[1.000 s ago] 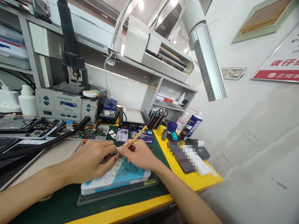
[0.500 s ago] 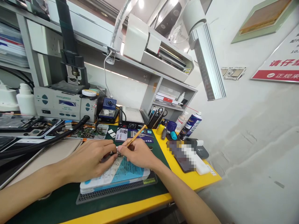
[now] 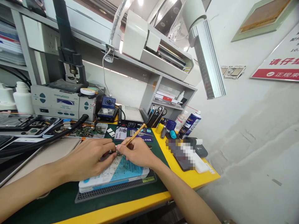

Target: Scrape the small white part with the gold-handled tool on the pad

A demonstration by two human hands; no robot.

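My right hand [image 3: 137,152] is closed round a slim gold pen-shaped tool [image 3: 136,134], its upper end leaning up to the right. The working tip is hidden by the fingers. My left hand [image 3: 94,155] rests just beside it, thumb and fingers pinched together over a small dark and metallic part that I cannot make out. Both hands meet above a blue and white box-like stack [image 3: 114,174] with a dirt-specked top. Beneath that stack lies a grey perforated mat [image 3: 114,189] on the green work mat [image 3: 67,205].
A thick black hose [image 3: 46,144] crosses the left side in front of a grey rework station [image 3: 60,102]. Circuit boards [image 3: 86,130] lie behind my left hand. Spray can [image 3: 190,124], bottles, a pen holder [image 3: 155,119] and phones [image 3: 179,154] stand or lie right. A lamp [image 3: 209,59] hangs above.
The whole view has shifted very slightly. Both hands keep the same pose and place on the stack, and the gold tool stays in my right hand.
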